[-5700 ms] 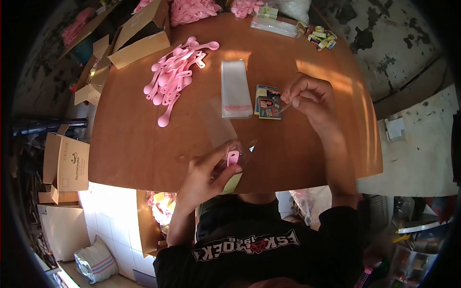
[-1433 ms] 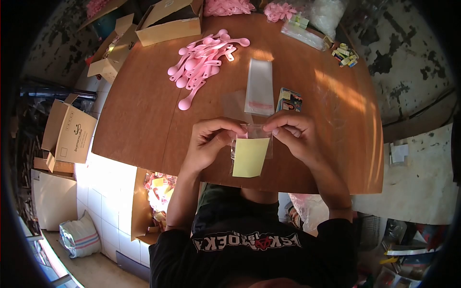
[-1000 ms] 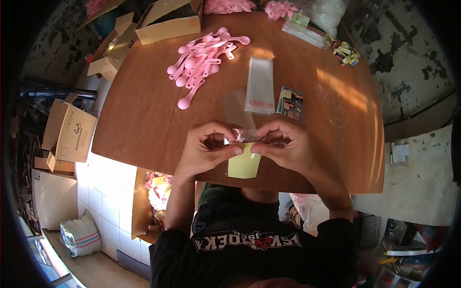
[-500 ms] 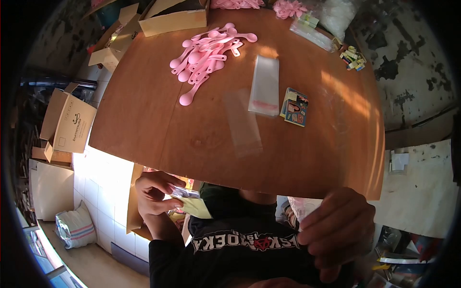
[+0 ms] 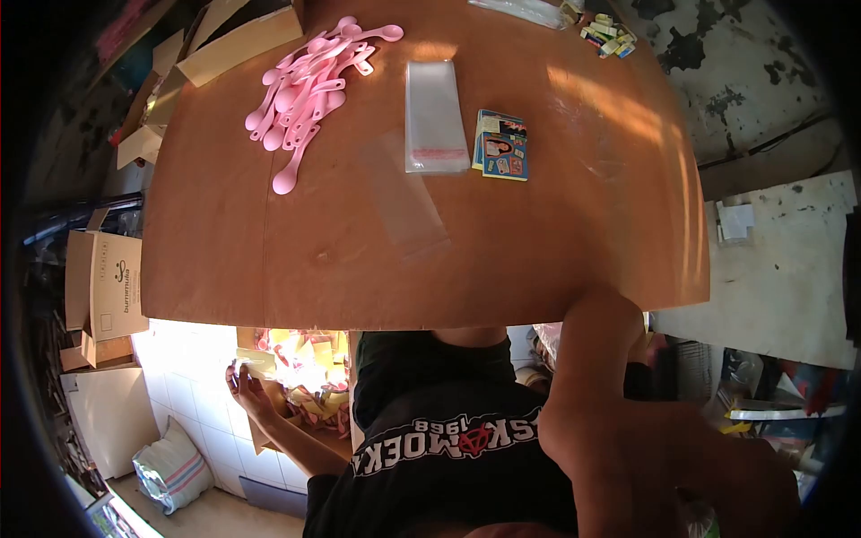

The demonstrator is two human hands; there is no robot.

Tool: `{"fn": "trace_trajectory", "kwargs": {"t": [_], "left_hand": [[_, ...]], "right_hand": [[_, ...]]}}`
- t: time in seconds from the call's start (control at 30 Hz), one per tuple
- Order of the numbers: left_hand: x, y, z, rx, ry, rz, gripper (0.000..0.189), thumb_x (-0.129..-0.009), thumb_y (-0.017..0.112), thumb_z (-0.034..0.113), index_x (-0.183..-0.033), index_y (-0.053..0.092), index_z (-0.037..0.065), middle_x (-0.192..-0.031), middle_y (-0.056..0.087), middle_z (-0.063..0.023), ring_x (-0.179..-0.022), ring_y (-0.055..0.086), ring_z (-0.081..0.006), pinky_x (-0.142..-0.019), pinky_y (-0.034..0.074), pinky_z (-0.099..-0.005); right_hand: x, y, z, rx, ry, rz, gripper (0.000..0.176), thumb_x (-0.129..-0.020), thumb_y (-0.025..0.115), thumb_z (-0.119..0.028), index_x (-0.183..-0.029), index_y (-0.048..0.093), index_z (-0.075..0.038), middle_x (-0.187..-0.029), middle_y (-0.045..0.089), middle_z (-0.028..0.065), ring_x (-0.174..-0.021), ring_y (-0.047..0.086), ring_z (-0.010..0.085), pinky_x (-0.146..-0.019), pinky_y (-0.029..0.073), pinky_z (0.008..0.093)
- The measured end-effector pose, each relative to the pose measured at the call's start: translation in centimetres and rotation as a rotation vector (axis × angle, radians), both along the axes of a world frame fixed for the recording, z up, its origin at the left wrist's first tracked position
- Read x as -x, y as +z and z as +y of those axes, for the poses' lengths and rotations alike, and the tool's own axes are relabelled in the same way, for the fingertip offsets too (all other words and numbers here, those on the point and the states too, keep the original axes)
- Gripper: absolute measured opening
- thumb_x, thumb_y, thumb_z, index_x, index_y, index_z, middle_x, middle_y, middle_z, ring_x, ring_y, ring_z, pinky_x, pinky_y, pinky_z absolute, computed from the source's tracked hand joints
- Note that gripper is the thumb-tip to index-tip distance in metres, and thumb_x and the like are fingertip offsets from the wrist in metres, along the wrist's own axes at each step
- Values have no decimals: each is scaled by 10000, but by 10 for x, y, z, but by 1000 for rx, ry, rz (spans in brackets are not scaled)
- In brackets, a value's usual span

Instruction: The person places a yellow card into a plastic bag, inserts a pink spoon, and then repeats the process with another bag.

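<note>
Left fingers (image 5: 243, 374), grasp unclear, are seen beside a flat pale-yellow packet (image 5: 258, 361) past the brown wooden table's (image 5: 350, 278) near edge.

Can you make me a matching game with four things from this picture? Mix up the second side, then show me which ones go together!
Things:
1. Spoons
2. Picture cards
3. Sack
4. Person's left hand

Clues:
A. White, with coloured stripes
B. Lower than the tabletop, next to a cardboard box
C. Pink, in a messy heap
D. Mostly blue on top, in a small stack

Right pairs:
1-C
2-D
3-A
4-B
</note>
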State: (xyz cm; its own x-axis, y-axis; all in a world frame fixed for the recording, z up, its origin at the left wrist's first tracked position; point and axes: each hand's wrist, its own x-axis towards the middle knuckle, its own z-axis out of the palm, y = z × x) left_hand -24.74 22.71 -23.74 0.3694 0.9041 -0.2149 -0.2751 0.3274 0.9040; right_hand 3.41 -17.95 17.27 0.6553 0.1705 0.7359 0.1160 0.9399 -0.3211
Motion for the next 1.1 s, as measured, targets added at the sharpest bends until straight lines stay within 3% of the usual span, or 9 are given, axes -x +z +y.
{"fn": "trace_trajectory", "kwargs": {"t": [0.03,0.43,0.5,0.53,0.67,0.77,0.87,0.97,1.1], "left_hand": [[13,-31,10,-9,23,122,331,-908,638,59,-1210,511,14,-1197,574,-176,-1018,607,-243,-850,546,-358],[-4,-104,-23,185,315,1049,400,-896,669,131,-1241,499,19,-1242,515,-199,-1107,553,-270,-887,513,-431],[-12,-95,-28,139,404,1198,412,-895,674,143,-1246,498,20,-1249,505,-203,-1122,544,-274,-893,508,-444],[-18,-84,-30,102,468,1261,418,-894,676,149,-1249,497,20,-1253,500,-205,-1129,539,-276,-896,505,-450],[-46,-25,-37,-404,800,933,501,-882,699,233,-1277,479,17,-1298,449,-208,-1190,489,-299,-939,465,-490],[-98,77,-58,-803,829,624,524,-890,704,275,-1277,476,5,-1331,454,-178,-1233,461,-311,-1043,393,-500],[-154,156,-97,-1053,618,228,308,-926,636,86,-1198,519,-2,-1263,546,-163,-1247,490,-293,-1088,391,-479],[-202,200,-154,-925,-1,-107,208,-928,549,-22,-1135,533,-5,-1222,565,-188,-1166,558,-321,-1035,432,-451],[-244,242,-197,-1309,-825,187,479,-681,559,-120,-1121,628,55,-1317,526,-157,-1291,470,-364,-1105,324,-543]], "right_hand": [[4,0,4,8,-37,39,189,-885,636,-26,-1053,637,-113,-1060,592,-9,-872,576,117,-835,409,265],[39,-1,13,-134,-377,324,43,-916,628,-177,-903,667,-186,-772,635,-23,-479,568,95,-493,414,284],[0,-39,-10,43,-344,-296,201,-865,732,-215,-1012,666,-96,-944,670,29,-737,681,181,-722,537,385],[-21,-49,-5,30,-328,-291,201,-865,732,-215,-1012,666,-96,-944,670,29,-737,681,181,-722,537,385],[-76,-91,11,1498,-644,-712,249,-844,735,-169,-1062,671,-67,-975,639,56,-749,637,206,-674,526,371],[-94,-152,6,1705,-532,-529,187,-823,722,-217,-946,694,-78,-897,625,77,-864,605,295,-733,504,374],[-100,-174,6,1612,-665,-722,163,-826,717,-204,-913,695,-68,-889,603,65,-915,578,281,-790,483,393],[-106,-182,8,1545,-692,-825,134,-831,706,-184,-859,691,-54,-881,601,61,-960,551,286,-831,460,408],[-97,-156,7,1462,-757,-948,120,-872,673,-154,-897,692,-38,-876,614,69,-790,592,285,-713,495,375]]}}
